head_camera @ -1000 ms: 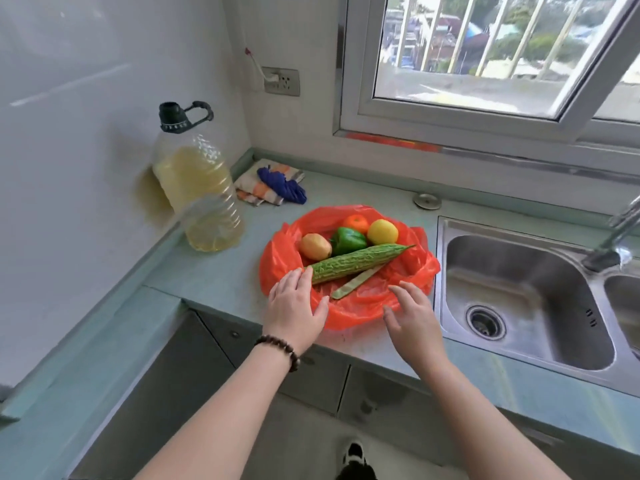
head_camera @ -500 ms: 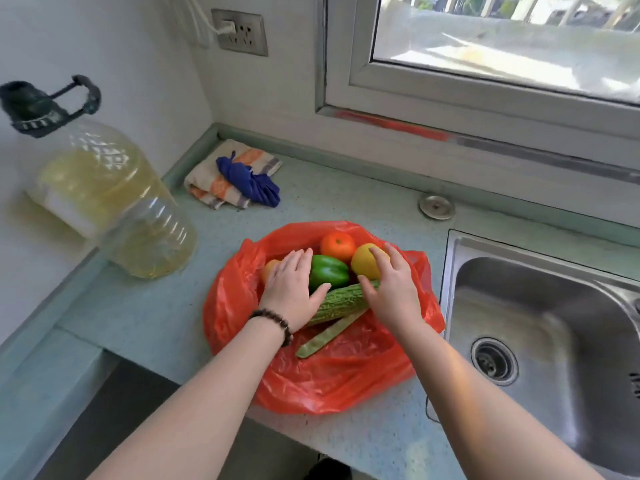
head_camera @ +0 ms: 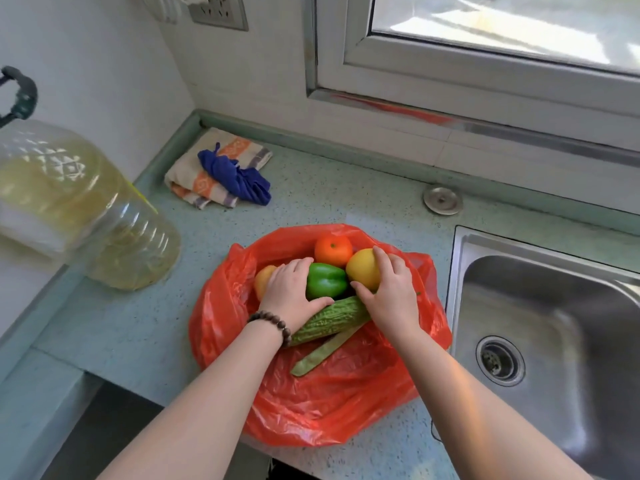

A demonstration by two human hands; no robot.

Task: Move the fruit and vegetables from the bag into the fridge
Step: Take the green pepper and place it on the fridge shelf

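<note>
Produce all in open red bag point(head_camera: 322, 403) on counter point(head_camera: 138, 327), none moved. Left hand point(head_camera: 291, 292) fingers curled over green pepper point(head_camera: 325, 280); right hand point(head_camera: 391, 296) cupping yellow fruit point(head_camera: 362, 268), likely to lift both. Bitter gourd point(head_camera: 329, 320), orange point(head_camera: 333, 250) untouched.

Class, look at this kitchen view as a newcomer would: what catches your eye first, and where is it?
The red bag at the counter's front edge, open and full of bright produce. Both hands reach in: the left hand by the green pepper, the right hand around the yellow fruit.
</note>
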